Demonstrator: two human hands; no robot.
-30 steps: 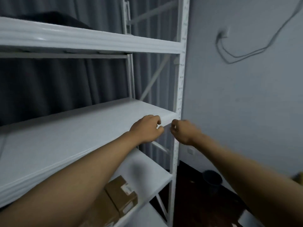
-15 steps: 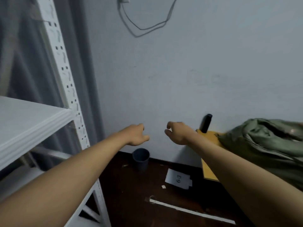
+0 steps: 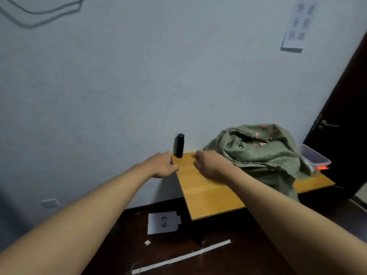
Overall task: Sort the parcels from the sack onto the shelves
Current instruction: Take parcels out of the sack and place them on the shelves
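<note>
A crumpled green sack [image 3: 260, 151] lies on the right part of a wooden table [image 3: 206, 191], its mouth partly agape at the top with something pale inside. Both my arms reach forward over the table's left end. My left hand [image 3: 161, 165] hovers at the table's left corner, fingers loosely curled, holding nothing. My right hand [image 3: 210, 165] hangs just left of the sack, fingers loosely curled and empty. No parcel lies loose on the table and the shelves are out of view.
A black cylinder [image 3: 178, 145] stands at the table's back left corner against the wall. A clear plastic bin [image 3: 315, 157] sits behind the sack at right, beside a dark door [image 3: 345, 124]. A paper marked 6-3 [image 3: 163, 222] and white tape [image 3: 182, 257] lie on the dark floor.
My view has swung right, away from the white shelves to the table and sack. Both empty hands moved along with it and now hang over the table's left end.
</note>
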